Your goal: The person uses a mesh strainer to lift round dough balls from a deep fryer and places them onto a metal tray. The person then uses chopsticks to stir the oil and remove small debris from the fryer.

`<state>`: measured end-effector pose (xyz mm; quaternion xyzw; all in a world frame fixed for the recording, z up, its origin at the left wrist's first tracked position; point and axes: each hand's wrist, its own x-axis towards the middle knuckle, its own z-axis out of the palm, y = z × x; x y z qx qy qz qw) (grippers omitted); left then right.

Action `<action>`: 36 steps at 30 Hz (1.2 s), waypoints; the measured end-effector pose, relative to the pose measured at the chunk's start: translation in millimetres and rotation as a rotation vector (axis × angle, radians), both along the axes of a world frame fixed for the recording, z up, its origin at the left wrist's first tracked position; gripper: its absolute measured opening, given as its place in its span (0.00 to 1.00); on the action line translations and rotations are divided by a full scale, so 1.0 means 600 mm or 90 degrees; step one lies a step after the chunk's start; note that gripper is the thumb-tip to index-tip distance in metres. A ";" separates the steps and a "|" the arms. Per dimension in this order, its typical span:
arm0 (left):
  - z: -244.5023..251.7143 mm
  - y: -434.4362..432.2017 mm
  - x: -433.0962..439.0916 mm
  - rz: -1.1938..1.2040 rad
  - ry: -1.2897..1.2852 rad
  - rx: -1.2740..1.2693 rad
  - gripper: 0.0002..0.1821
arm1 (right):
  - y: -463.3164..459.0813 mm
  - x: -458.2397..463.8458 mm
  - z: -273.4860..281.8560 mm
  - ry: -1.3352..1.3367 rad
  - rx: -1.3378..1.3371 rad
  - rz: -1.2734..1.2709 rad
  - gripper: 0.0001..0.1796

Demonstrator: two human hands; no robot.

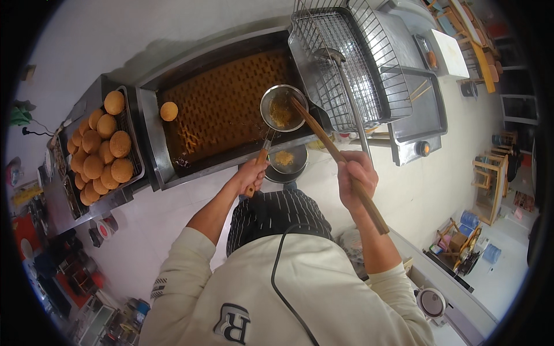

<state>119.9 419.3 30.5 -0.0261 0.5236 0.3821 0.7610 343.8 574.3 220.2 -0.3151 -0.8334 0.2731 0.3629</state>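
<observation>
My left hand (252, 175) grips the wooden handle of a round metal strainer (284, 107), which is over the near right part of a deep fryer (149, 129) of brown oil. Crumbs (280, 113) lie in the strainer's mesh. My right hand (357, 178) holds long wooden chopsticks (326, 140), their tips inside the strainer's bowl. One round golden fried ball (169, 111) floats at the fryer's left end. Several loose bits (188, 139) show near it. Below the fryer's near edge, a second strainer or bowl (298, 161) holds more crumbs (284, 158).
Left of the fryer, many sesame-like fried balls (93, 166) are piled on a rack tray (137, 160). On the right stand a wire basket (396, 93) with a long-handled metal ladle (351, 97) across it, and a metal tray (440, 114) with thin sticks.
</observation>
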 end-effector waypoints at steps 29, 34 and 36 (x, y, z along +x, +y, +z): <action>0.143 -0.338 -0.162 -0.082 0.535 -0.294 0.10 | -0.044 -0.089 -0.057 -0.090 -0.146 0.107 0.03; 0.100 -0.268 -0.110 -0.052 0.451 -0.229 0.08 | -0.030 -0.076 -0.031 -0.034 -0.127 0.090 0.04; 0.087 -0.231 -0.087 -0.058 0.434 -0.182 0.06 | -0.025 -0.067 -0.026 -0.013 -0.097 0.106 0.05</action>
